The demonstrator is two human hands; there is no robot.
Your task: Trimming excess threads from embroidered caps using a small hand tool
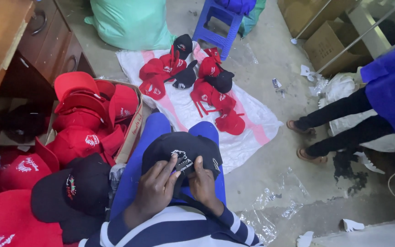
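Pinching the black cap (pixel 179 148) on my lap, my left hand (pixel 154 190) and right hand (pixel 203 182) grip its embroidered front together; I judge it light, soft, best held by the stiffer front panel.

Dim, flat indoor light w/ soft shadows; slight blur, wide-angle bend at edges.

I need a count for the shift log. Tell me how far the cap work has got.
Looks done: red and black caps lie spread on the floor sheet. In hand: a black cap on the lap, left hand and right hand both at its front emblem. Possibly left: red caps fill the cardboard box, more piled beside it. Exact counts unclear.
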